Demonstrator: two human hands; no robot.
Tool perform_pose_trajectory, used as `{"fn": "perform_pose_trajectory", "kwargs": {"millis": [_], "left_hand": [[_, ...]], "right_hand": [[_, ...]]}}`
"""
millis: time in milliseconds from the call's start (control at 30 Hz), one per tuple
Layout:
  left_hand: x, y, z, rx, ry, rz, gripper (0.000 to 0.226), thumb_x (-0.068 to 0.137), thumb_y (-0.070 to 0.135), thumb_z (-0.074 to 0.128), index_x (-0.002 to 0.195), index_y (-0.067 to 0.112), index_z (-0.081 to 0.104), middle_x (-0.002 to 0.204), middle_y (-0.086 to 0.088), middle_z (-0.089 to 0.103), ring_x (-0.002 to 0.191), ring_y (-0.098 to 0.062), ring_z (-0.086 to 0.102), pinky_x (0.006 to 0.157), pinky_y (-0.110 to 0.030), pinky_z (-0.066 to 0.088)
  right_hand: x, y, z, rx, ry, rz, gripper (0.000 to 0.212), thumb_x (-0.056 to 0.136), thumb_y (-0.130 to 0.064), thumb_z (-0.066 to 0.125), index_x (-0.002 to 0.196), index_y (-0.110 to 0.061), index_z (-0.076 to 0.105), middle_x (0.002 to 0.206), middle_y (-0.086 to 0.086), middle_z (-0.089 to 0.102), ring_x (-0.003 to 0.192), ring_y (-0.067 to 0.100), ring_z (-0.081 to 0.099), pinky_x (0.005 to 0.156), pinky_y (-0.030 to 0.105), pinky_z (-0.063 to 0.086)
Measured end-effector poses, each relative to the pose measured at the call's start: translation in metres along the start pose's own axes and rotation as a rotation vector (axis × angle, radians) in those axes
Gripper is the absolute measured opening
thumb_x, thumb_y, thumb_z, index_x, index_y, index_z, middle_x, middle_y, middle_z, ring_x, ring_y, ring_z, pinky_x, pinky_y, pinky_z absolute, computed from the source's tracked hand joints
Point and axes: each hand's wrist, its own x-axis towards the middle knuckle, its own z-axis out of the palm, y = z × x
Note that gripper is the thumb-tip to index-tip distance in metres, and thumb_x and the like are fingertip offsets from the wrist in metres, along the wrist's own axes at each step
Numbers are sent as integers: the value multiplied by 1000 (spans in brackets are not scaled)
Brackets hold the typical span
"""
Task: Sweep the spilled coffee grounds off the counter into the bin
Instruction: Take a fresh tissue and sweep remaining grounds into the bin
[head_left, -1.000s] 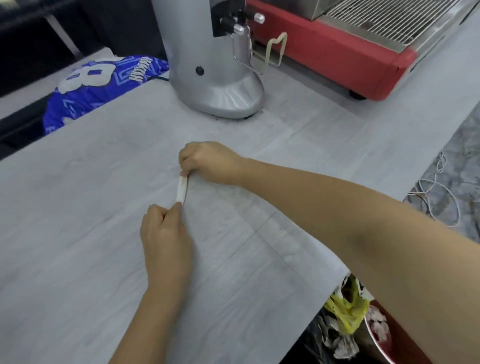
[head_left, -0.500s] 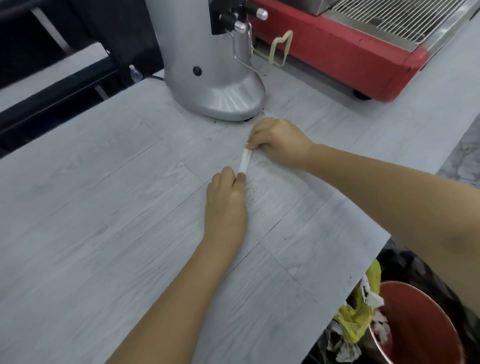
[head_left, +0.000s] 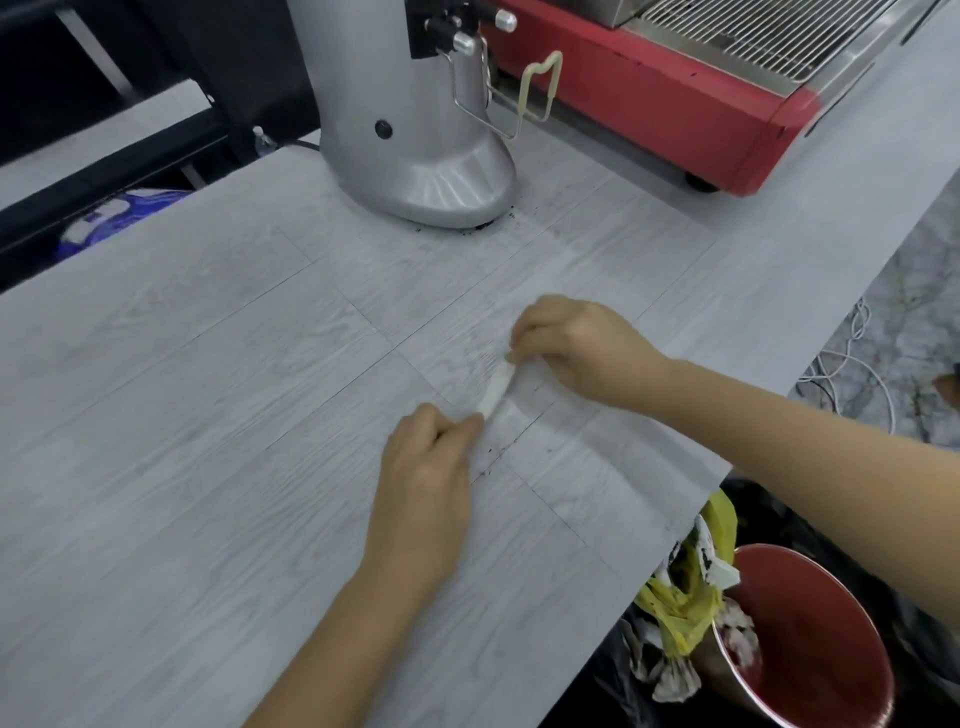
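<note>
Pale grey wood-grain laminate covers the counter (head_left: 182, 415), and both hands rest low on it in the head view. The left hand (head_left: 423, 478) lies palm down, forearm reaching up from the lower edge, its fingertips pinched shut on the near end of a narrow white strip (head_left: 497, 389). The right hand (head_left: 576, 348) comes in from the right, knuckles up and wrist bent, its fingers closed on the strip's far end. The strip lies slanted between the two hands, its long edge down against the counter.

Just to the right of the left hand's fingertips a thin line of dark coffee grounds (head_left: 493, 457) lies along a seam in the laminate; more specks sit beyond the right hand, at the foot of the silver coffee grinder (head_left: 415, 156). A red espresso machine (head_left: 675, 104) stands behind and to the right of the grinder.

Below the right forearm, past the counter's edge, stands a red bin (head_left: 810, 639) with a crumpled yellow bag (head_left: 680, 608) and other scraps at its left rim. White cables (head_left: 852, 364) lie on the marbled floor beyond the right arm. Blue printed fabric (head_left: 114, 213) shows past the counter's far left edge.
</note>
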Motion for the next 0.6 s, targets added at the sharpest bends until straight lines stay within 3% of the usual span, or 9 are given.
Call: {"fn": "perform_pose_trajectory", "kwargs": {"millis": [167, 267, 367, 600], "left_hand": [[-11, -17, -25, 69, 210, -230, 36, 87, -11, 60, 119, 3, 67, 81, 1, 45, 71, -18, 45, 63, -37, 44], [-38, -26, -26, 130, 224, -287, 35, 87, -11, 59, 120, 0, 66, 80, -2, 45, 69, -20, 45, 58, -42, 43], [-53, -23, -20, 190, 199, -259, 35, 87, -11, 57, 120, -4, 65, 77, -6, 45, 67, -21, 42, 54, -40, 38], [-55, 20, 20, 229, 100, -102, 36, 83, -14, 62, 118, -7, 65, 76, -9, 47, 67, -22, 40, 58, -33, 33]], "right_hand": [[77, -26, 27, 107, 70, -101, 29, 73, 12, 61, 81, -10, 77, 85, 2, 71, 81, 22, 64, 58, 35, 53], [86, -45, 50, 163, -54, -199, 19, 74, 4, 66, 79, -10, 77, 81, 1, 71, 79, 22, 63, 61, 30, 50], [70, -44, 54, 200, -81, -231, 14, 81, -6, 63, 82, -7, 77, 82, 4, 71, 78, 24, 63, 61, 26, 48], [9, -18, 25, 192, -67, -195, 31, 89, -12, 46, 89, -4, 76, 90, 8, 71, 85, 27, 64, 65, 38, 54]]}}
